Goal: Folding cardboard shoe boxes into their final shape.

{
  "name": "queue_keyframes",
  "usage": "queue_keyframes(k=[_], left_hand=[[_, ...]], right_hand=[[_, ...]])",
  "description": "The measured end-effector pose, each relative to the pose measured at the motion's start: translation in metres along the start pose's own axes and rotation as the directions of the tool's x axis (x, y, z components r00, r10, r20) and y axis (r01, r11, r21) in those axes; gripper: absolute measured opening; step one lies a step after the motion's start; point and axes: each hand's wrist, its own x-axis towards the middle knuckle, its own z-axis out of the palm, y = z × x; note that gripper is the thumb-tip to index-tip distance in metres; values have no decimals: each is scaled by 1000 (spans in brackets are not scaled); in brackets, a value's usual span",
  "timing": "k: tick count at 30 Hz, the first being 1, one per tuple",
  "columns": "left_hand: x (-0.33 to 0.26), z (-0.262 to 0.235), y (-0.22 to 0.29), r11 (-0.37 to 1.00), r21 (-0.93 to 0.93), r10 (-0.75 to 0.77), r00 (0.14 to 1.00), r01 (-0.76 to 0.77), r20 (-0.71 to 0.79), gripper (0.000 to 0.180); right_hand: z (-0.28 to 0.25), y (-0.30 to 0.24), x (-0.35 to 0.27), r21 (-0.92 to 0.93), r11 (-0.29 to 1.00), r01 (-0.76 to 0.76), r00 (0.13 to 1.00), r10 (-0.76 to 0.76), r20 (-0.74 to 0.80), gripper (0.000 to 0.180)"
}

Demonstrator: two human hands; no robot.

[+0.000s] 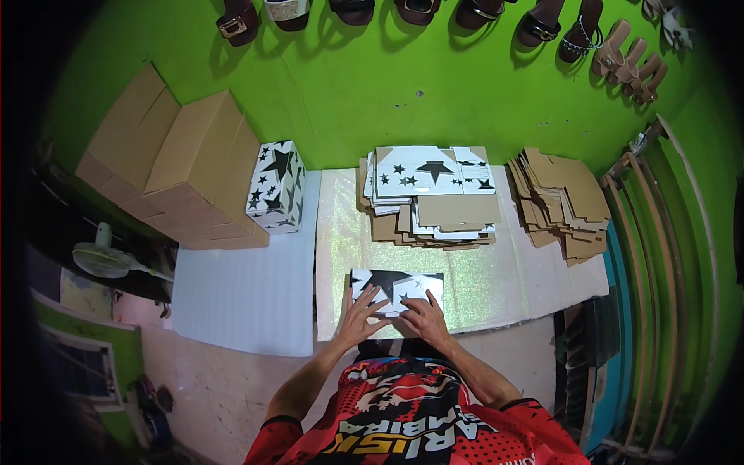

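On the near edge of the table lies a white box with black stars [418, 284], its glossy top facing up. My left hand [359, 316] rests on the left part of the box, fingers spread over its top and near edge. My right hand [425, 318] touches the right part of the box near the front edge, its fingers partly bent and apart. Both hands press on the box from above, and neither seems to hold anything else. The side of the box toward me is partly hidden by my hands.
Behind the box is a stack of flat star-print and brown cardboard pieces [457, 209]. More folded brown cardboard [566, 198] lies at the right. Large brown cartons [201, 163] and an upright star-print box [277, 186] stand at the left. Sandals [418, 9] hang along the green wall.
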Motion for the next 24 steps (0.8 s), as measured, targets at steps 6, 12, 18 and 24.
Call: queue_keyframes(k=[6, 12, 18, 24], left_hand=[[-2, 4, -4, 998, 62, -9, 1000, 10, -15, 45], [-1, 1, -1, 999, 49, -1, 1000, 1, -8, 39], [3, 1, 4, 1000, 18, -11, 1000, 12, -20, 39], [4, 8, -7, 999, 42, -30, 998, 32, -60, 38]], right_hand=[[-3, -10, 5, -40, 999, 16, 1000, -16, -4, 15], [-1, -5, 0, -63, 996, 66, 998, -65, 9, 14], [5, 2, -1, 24, 999, -21, 997, 23, -80, 18], [-1, -8, 16, -2, 998, -70, 990, 69, -122, 23]])
